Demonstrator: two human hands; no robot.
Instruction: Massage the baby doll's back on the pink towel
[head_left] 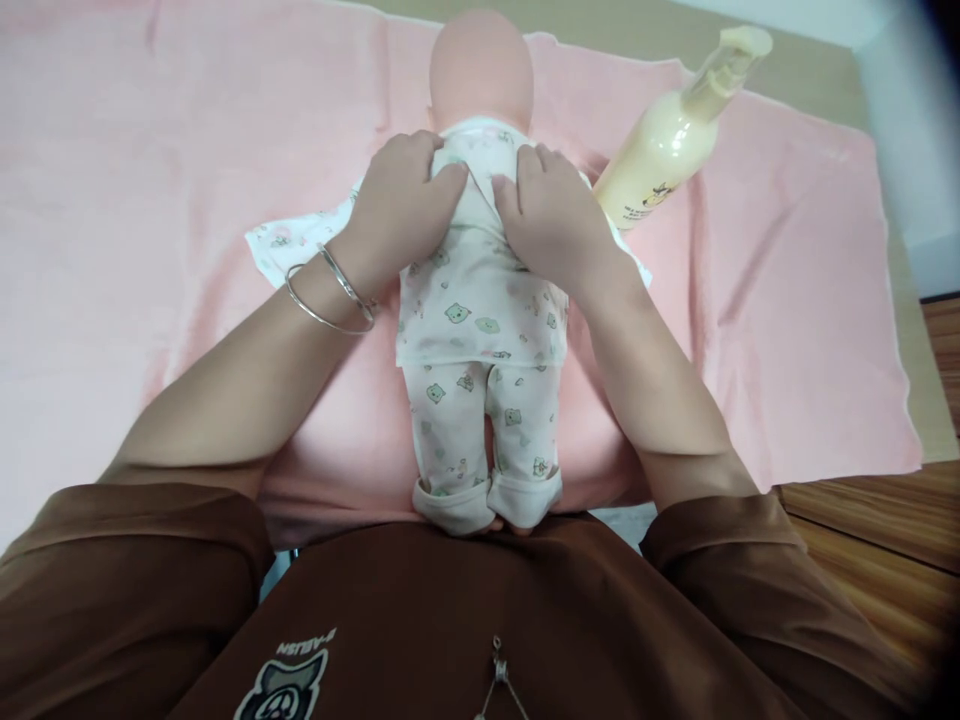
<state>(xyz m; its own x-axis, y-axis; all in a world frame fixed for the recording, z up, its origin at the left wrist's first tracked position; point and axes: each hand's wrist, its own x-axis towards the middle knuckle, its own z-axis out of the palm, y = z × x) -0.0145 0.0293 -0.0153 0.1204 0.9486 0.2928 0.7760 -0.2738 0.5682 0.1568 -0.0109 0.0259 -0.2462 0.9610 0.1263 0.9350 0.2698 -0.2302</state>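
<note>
A baby doll (481,70) lies on the pink cloth with its head away from me; its face does not show. It wears a white printed top (480,310) and matching trousers (450,430) with turned-up cuffs. My left hand (409,200) is closed over the doll's left-side shoulder in the view, thumb on the upper back. Around the other shoulder my right hand (551,215) is closed the same way, its thumb pointing up the back. Between the thumbs the top is creased. The fingertips are partly hidden, and the loose sleeves spread out beneath my wrists.
A pale yellow pump bottle (660,150) stands to the right of the doll, close to my right hand. The pink cloth (810,300) covers most of the table (814,75), whose edge shows at the right. Beyond it lies wooden flooring (885,520).
</note>
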